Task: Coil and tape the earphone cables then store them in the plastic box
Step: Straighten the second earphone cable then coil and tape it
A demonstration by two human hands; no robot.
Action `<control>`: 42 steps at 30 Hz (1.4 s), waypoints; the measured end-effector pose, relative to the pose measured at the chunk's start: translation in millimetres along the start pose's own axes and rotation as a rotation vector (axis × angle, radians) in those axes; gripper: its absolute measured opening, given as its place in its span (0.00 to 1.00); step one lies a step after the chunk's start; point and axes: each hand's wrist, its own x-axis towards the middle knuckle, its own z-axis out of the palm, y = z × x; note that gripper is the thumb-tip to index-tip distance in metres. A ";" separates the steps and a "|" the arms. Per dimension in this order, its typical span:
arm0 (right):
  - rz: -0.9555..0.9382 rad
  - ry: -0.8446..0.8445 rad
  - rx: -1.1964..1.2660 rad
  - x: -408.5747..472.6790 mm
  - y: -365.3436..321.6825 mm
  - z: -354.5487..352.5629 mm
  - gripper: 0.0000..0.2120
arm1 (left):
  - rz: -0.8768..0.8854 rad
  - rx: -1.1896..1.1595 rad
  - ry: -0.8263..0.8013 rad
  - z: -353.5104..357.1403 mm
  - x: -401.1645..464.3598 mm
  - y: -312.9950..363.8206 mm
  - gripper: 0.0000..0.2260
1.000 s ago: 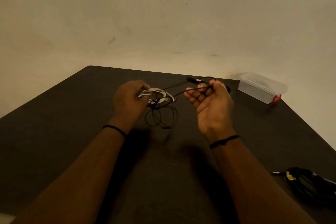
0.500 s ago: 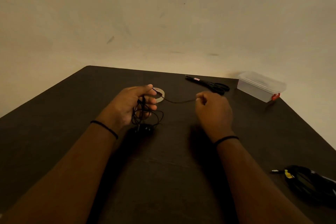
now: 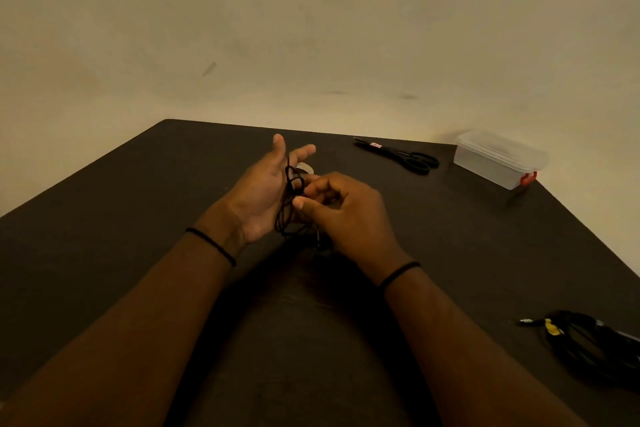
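- Lying nearest, at the right edge of the dark table [image 3: 138, 218], is a bundle of black cable [image 3: 588, 343] with a yellow tag and a metal plug pointing left.
- 2 forearms reach in from the bottom of the view, each with a thin black band at the wrist.
- At mid-table the left hand [image 3: 263, 198] is held palm toward the right, fingers straight and spread upward; loops of the black earphone cable [image 3: 289, 204] are wound around its fingers and hang below the palm.
- The right hand [image 3: 346, 211] sits just beside the left one, touching the loops, its fingers curled and its thumb and forefinger pinching the cable at the coil.
- Just behind the hands, a pale roll of tape [image 3: 306, 168] lies on the table, mostly hidden by the fingers.
- Farther back and to the right, black scissors [image 3: 401, 158] lie flat with a small red label near the blades.
- Farthest right, near the table's back corner, stands the clear plastic box [image 3: 498, 159], lid on, with a red latch on its right end, well apart from the hands.
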 end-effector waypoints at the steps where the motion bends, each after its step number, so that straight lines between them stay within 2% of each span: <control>1: -0.003 0.024 -0.001 0.6 1.3 -0.1 0.05 | 0.017 -0.010 -0.018 1.6 -0.8 0.3 0.27; 4: -0.017 0.088 0.042 3.1 2.1 -0.3 0.02 | 0.069 -0.025 -0.063 7.2 -3.6 0.8 0.21; 8: -0.061 0.148 0.112 3.8 -1.1 1.6 0.03 | 0.116 0.031 -0.056 8.7 -2.3 0.3 0.18; 12: -0.042 0.067 0.126 2.1 -1.7 0.6 0.05 | 0.139 0.068 -0.048 9.3 -1.3 -0.7 0.17; 15: -0.014 0.073 0.078 2.6 1.7 -1.4 0.02 | 0.142 0.135 0.013 9.1 -3.5 -1.6 0.18; 17: 0.010 0.125 0.085 4.9 2.9 -3.8 0.02 | 0.165 0.291 0.111 10.3 -6.3 -1.7 0.19; 19: 0.051 0.153 0.112 7.3 4.0 -5.9 0.02 | 0.255 0.465 0.242 12.3 -7.8 -1.7 0.16; 21: 0.101 0.175 0.160 9.0 5.5 -8.1 0.02 | 0.439 0.600 0.358 12.1 -6.8 -3.0 0.12; 24: 0.129 0.186 0.251 10.0 4.6 -11.4 0.04 | 0.660 0.723 0.391 11.0 -5.4 -2.9 0.05; 29: 0.114 0.181 0.305 12.1 3.9 -15.0 0.07 | 0.754 0.947 0.424 10.1 -2.8 -4.0 0.12; 32: 0.107 0.154 0.294 12.1 3.6 -15.4 0.08 | 0.781 1.022 0.476 6.2 -0.2 -4.4 0.09; 38: 0.098 0.114 0.175 10.8 6.2 -15.9 0.07 | 0.736 1.147 0.489 8.6 -0.3 -6.3 0.01; 42: -0.094 0.247 -0.254 6.7 12.2 -10.0 0.11 | 0.687 1.161 0.500 14.3 -3.0 -7.7 0.06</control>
